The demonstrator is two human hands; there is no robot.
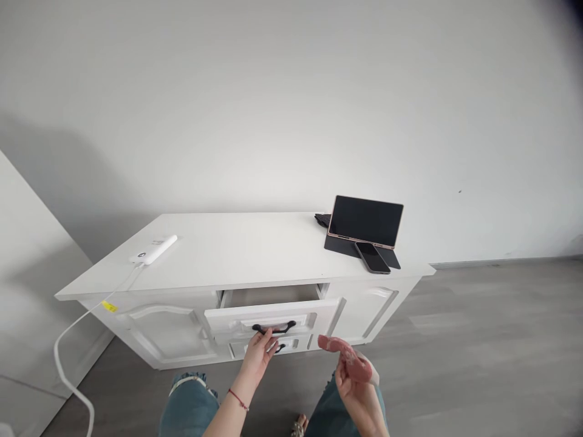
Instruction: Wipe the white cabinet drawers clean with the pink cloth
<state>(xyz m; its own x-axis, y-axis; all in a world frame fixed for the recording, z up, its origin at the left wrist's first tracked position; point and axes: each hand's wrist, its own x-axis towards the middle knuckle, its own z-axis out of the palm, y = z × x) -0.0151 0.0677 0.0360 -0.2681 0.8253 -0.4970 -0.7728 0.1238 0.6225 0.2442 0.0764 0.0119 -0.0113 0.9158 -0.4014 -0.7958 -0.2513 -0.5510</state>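
My left hand (262, 353) has its fingers hooked round the black handle (274, 328) of the upper drawer (228, 317), which stands partly pulled out of the white cabinet (237, 249). Only a strip of the drawer's inside shows, and nothing can be seen lying there. In my right hand (356, 391), held to the right of the drawer front, is a soft-looking pinkish-red item (348, 357) with whitish patches; its exact kind cannot be made out. Below, a second drawer (291, 345) with a black handle is partly hidden by my left hand.
On the cabinet top, a tablet (365, 221) stands propped at the right with a phone (372, 258) before it and a black item (322, 220) behind. A white power bank (153, 249) lies at left, its white cable (61, 364) hanging down. My knees are close to the cabinet.
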